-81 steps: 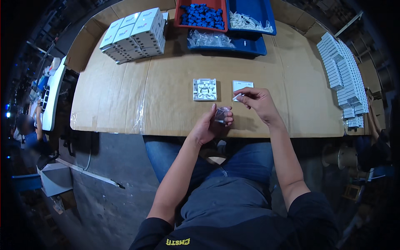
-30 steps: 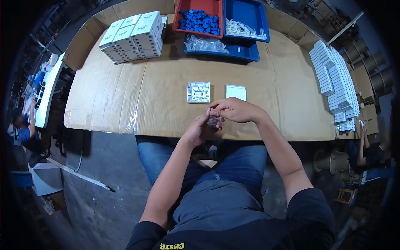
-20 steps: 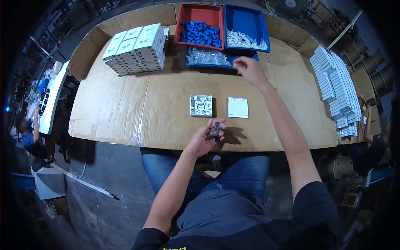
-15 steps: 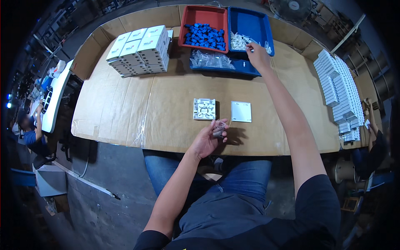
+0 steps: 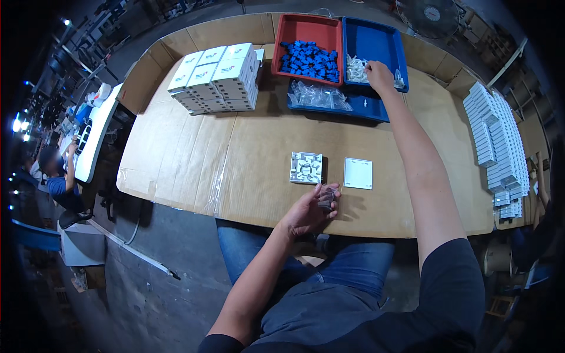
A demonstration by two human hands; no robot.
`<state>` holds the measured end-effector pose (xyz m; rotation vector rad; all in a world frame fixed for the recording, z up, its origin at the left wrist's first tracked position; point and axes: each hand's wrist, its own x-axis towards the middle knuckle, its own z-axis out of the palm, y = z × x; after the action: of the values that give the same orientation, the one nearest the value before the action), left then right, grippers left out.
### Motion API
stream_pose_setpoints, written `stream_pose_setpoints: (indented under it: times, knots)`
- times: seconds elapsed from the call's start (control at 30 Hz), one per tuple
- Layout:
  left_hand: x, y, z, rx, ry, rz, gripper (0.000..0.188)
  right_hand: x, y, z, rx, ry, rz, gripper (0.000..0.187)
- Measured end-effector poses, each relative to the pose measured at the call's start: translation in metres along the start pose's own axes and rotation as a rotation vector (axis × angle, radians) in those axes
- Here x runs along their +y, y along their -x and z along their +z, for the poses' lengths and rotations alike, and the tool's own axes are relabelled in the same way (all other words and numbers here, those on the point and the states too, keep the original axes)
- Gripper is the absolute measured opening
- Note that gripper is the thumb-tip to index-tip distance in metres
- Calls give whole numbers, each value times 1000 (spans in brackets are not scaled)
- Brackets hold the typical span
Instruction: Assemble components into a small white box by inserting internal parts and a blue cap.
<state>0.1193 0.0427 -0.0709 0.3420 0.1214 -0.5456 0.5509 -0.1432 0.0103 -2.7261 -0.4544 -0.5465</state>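
Note:
My left hand [image 5: 309, 212] is curled, palm up, over the table's front edge, around a small clear plastic bag [image 5: 328, 197]. Just beyond it lies a square white box [image 5: 306, 167] with moulded inner parts facing up. To the right of that rests a flat white square cover [image 5: 358, 173]. My right arm stretches to the back, where my right hand [image 5: 381, 76] dips into a blue tray [image 5: 376, 36], fingers bunched at a heap of small white plastic parts [image 5: 356, 69]. Whatever sits between those fingertips is too small to make out.
A red tray [image 5: 308, 29] of blue pieces [image 5: 309, 60] adjoins the blue one. In front, a lower blue tray [image 5: 371, 112] holds clear bags [image 5: 318, 96]. White boxes stand stacked at the left [image 5: 215, 76] and right [image 5: 497, 144]. Cardboard walls edge the table. Another person [image 5: 63, 179] works far left.
The whole view has shifted, so the table appears lower and further right. My right hand has moved slightly deeper into the blue tray. My left hand still holds the bag.

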Motion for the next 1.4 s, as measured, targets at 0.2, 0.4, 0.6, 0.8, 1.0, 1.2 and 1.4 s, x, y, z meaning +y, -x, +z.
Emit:
stream_pose_setpoints:
  times: [0.2, 0.4, 0.6, 0.8, 1.0, 1.2, 1.4]
  knots:
    - [-1, -2, 5, -33, 25, -25, 53, 56, -14, -40, 74, -46, -82, 14]
    - [-5, -2, -5, 0, 11, 32, 56, 77, 29, -118, 59, -417, 52, 20]
    - [-11, 5, -7, -39, -82, 140, 56, 0, 191, -169, -209, -760, -36, 16]
    - [-15, 10, 2, -1, -205, 154, 53, -76, 309, -174, -422, -676, 23, 11]
    - [-22, 18, 13, 12, -244, 126, 56, -111, 311, -179, -476, -634, -192, 10]
    - [-26, 29, 28, 7, -302, 111, 51, -133, 311, -168, -558, -569, -440, 11]
    - [-28, 34, 31, 72, -306, 124, 46, -137, 315, -165, -702, -640, -410, 14]
